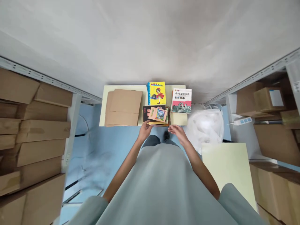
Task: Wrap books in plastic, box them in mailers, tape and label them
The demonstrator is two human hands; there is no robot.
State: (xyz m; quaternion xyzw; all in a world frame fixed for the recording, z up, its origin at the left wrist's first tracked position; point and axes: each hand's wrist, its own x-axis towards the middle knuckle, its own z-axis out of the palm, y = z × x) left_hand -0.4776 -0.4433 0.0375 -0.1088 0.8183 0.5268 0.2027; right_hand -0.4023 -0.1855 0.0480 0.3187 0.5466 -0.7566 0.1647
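My left hand (144,130) is closed at the lower left corner of a small pale orange booklet (157,114) with a landscape picture on its cover. This booklet lies tilted over a dark book (146,112), on a pile of books at the table's front edge. To the right of the pile, my right hand (178,131) has its fingertips drawn together near the table edge; anything between them is too small to make out. Behind the pile sits a yellow picture book (156,93) with a girl in red on it. A white and pink book (181,100) lies at the right.
Flat brown cardboard pieces (125,107) cover the left of the pale table (102,106). A white plastic bag (206,128) bulges beside its right end. Shelves of cardboard boxes (43,131) stand on both sides; a power strip (243,121) hangs at the right, above a pale board (227,165).
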